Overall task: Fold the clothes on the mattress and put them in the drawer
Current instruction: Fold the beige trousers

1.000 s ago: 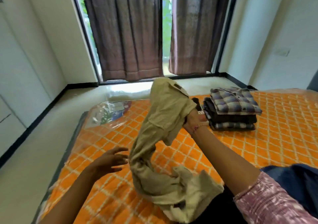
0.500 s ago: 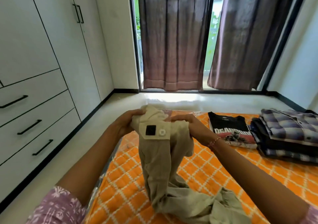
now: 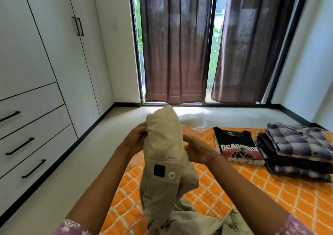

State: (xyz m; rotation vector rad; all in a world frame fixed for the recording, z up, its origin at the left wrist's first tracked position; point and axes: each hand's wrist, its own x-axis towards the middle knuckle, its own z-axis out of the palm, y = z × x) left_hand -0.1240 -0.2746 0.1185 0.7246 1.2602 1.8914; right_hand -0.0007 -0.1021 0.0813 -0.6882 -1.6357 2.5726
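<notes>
I have one view only, from a wide-angle camera worn on the person's head. It looks forward and slightly down, close over both raised forearms. Straight beyond the two hands it faces the curtains; the wardrobe bends along the left edge, the mattress lies below.

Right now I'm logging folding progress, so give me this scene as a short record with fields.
being handled: khaki garment, unfolded, its lower part trailing on the mattress
left hand: grips the garment's left side
right hand: holds its right side
already folded: black printed T-shirt; stack of plaid shirts to its right
drawers: three visible at left, all closed
</notes>
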